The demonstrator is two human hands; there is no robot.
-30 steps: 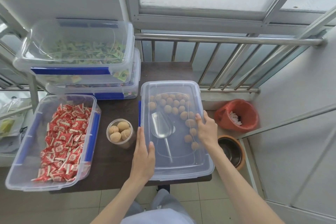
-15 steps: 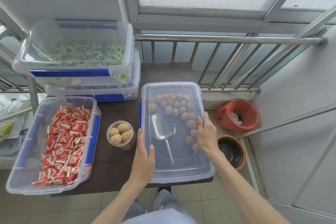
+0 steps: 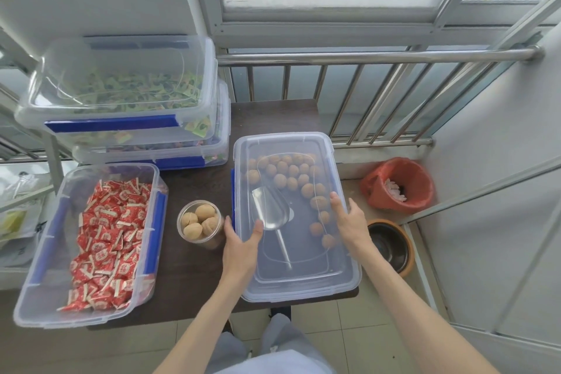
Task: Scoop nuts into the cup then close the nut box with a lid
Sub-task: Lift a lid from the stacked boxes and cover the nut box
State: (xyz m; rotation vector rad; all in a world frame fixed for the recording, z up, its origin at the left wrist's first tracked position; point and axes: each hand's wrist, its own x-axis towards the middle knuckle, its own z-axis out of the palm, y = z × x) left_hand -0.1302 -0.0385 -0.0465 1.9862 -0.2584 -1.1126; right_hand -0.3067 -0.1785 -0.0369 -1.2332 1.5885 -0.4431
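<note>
A plastic cup (image 3: 198, 222) holding 4 walnuts stands left of your nut box (image 3: 296, 285). Your left hand (image 3: 239, 247) and right hand (image 3: 349, 220) lie flat, fingers spread, on its clear lid (image 3: 285, 142), scoop (image 3: 270, 212) visible underneath.

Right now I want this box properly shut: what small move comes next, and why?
Probably press both palms down along the lid's long edges. It already covers the nut box, the left hand and right hand rest flat on either side, and the cup is filled. Whether the rim has seated cannot be told.
</note>
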